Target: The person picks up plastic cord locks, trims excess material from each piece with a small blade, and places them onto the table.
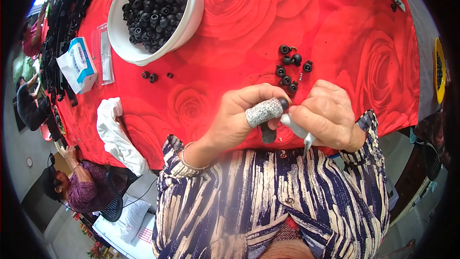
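Observation:
My left hand (239, 120) pinches a small black round part (283, 103) between thumb and a forefinger wrapped in a grey finger cot. My right hand (328, 117) grips a small silver metal tool (298, 132), its tip pressed against that part. Both hands hover over the near edge of a table covered in a red rose-print cloth (239, 29). Just beyond the hands lies a loose cluster of several black round parts (290, 67).
A white bowl (191, 17) heaped with black parts stands at the far left. Beside it lie a tissue pack (79, 64), a clear plastic bag (105, 55), a white cloth (117, 136) and three stray parts (153, 76). Other people sit at the left. A yellow dish (438, 69) is at the right.

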The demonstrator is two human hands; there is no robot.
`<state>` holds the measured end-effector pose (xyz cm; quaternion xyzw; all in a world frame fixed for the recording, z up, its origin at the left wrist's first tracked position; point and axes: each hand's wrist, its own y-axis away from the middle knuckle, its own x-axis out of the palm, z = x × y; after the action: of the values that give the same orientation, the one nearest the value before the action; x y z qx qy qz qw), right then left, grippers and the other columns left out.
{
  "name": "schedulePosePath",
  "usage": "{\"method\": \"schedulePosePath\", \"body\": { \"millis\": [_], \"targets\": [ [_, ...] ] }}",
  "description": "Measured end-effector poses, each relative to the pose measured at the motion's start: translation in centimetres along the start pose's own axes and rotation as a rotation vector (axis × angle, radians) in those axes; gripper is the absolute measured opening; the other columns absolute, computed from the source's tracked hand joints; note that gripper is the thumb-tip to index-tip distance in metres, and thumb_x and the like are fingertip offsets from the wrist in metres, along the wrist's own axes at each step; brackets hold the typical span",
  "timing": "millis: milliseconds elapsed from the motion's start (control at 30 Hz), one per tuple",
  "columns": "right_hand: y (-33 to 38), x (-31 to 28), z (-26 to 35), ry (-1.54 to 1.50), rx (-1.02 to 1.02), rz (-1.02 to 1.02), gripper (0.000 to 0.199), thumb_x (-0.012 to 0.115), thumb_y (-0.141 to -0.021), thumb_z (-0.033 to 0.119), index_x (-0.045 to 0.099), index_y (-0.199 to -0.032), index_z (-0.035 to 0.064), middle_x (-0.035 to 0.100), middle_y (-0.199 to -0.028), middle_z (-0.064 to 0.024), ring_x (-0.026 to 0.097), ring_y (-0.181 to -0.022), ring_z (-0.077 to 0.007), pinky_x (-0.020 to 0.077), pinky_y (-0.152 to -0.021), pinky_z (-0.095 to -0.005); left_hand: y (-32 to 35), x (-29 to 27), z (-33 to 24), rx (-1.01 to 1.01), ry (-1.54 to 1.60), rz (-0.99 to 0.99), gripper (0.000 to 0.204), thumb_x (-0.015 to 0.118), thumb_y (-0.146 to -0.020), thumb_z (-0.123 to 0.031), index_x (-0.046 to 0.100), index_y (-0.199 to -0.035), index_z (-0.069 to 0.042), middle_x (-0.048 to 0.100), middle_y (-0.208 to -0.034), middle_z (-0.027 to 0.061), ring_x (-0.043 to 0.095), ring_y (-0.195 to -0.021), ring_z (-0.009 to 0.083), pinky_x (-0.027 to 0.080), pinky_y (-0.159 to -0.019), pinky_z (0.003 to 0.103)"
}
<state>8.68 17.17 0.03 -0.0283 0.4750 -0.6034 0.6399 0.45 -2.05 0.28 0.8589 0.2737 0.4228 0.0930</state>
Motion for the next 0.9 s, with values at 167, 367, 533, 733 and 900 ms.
{"method": "schedulePosePath", "body": {
  "millis": [167,367,533,733,900],
  "targets": [
    [-0.4,0.4,0.1,-0.416,0.428,-0.101,0.047,0.07,-0.071,0.017,0.051,-0.108,-0.0052,0.055,-0.087,-0.0109,0.051,-0.066,-0.0163,0.0396,-0.056,-0.0284,0.0,-0.1,-0.4,0.051,-0.073,0.0,0.018,0.056,-0.092,-0.008,0.061,-0.105,0.003,0.058,-0.085,0.0027,0.055,-0.073,0.0079,0.047,-0.066,0.021],
    [-0.9,-0.7,0.1,-0.4,0.598,0.061,0.027,0.05,-0.085,0.004,0.053,-0.11,-0.0049,0.053,-0.087,-0.0098,0.05,-0.07,-0.0162,0.0399,-0.063,-0.0264,0.2,-0.6,-0.3,0.028,0.028,0.022,0.021,0.054,-0.093,-0.008,0.059,-0.11,0.003,0.059,-0.088,0.0044,0.055,-0.073,0.0088,0.046,-0.066,0.022],
    [-0.6,-0.1,-0.1,-0.32,0.582,0.049,0.023,0.056,-0.086,0.005,0.055,-0.107,-0.004,0.055,-0.083,-0.0113,0.054,-0.072,-0.0195,0.0426,-0.064,-0.0286,-0.1,-0.9,0.1,-0.007,0.077,0.018,0.024,0.054,-0.093,-0.008,0.057,-0.114,0.003,0.06,-0.09,0.006,0.055,-0.073,0.0096,0.046,-0.067,0.022],
    [-0.5,0.3,-0.1,-0.275,0.604,0.055,0.022,0.059,-0.085,0.006,0.056,-0.104,-0.0041,0.055,-0.08,-0.0115,0.055,-0.069,-0.0213,0.0429,-0.062,-0.0298,-0.3,-1.2,0.7,0.041,0.078,0.031,0.025,0.055,-0.093,-0.008,0.056,-0.115,0.003,0.06,-0.092,0.0066,0.055,-0.073,0.0098,0.046,-0.067,0.022],
    [-0.6,0.2,-0.1,-0.288,0.594,0.061,0.022,0.059,-0.084,0.006,0.056,-0.104,-0.004,0.055,-0.08,-0.0116,0.055,-0.068,-0.0212,0.043,-0.061,-0.03,-0.2,-1.3,0.6,0.055,0.055,0.034,0.026,0.055,-0.093,-0.008,0.056,-0.116,0.003,0.06,-0.092,0.0069,0.054,-0.074,0.0097,0.046,-0.068,0.022]
  ]
}}
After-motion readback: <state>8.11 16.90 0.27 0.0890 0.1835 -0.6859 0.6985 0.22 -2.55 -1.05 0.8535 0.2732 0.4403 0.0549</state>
